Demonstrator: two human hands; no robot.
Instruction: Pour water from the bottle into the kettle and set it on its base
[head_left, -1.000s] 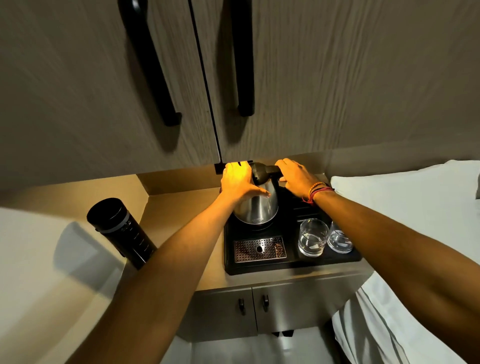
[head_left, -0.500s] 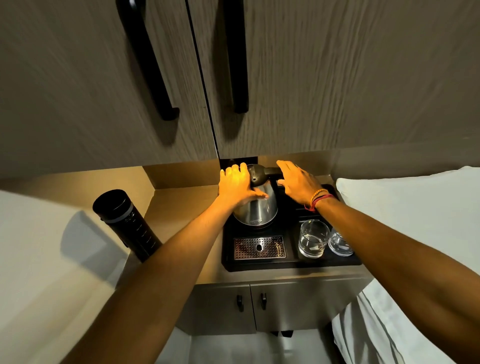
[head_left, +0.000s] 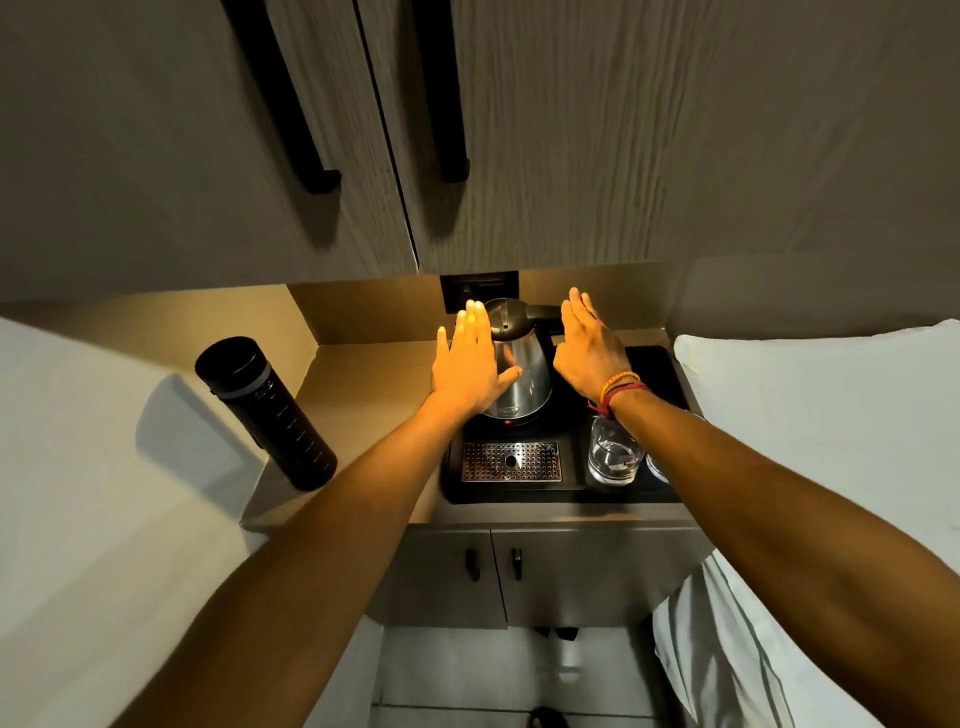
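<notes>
A steel kettle (head_left: 527, 374) with a black lid and handle stands on its base at the back of a black tray (head_left: 519, 493); a small red light glows at its foot. My left hand (head_left: 470, 366) hovers flat in front of the kettle's left side, fingers spread, holding nothing. My right hand (head_left: 589, 345) is open just right of the kettle, near its handle, fingers straight. A tall black bottle (head_left: 265, 413) with its cap on stands on the counter to the left, away from both hands.
Two drinking glasses (head_left: 613, 452) stand on the tray's right side, under my right wrist. A perforated metal drip grid (head_left: 511, 461) lies at the tray's front. Cupboard doors with black handles (head_left: 283, 93) hang overhead. A white pillow (head_left: 831, 405) lies on the right.
Both hands have let go of the kettle: the left came off the lid and body, the right off the handle. Their fingers now stretch flat beside it.
</notes>
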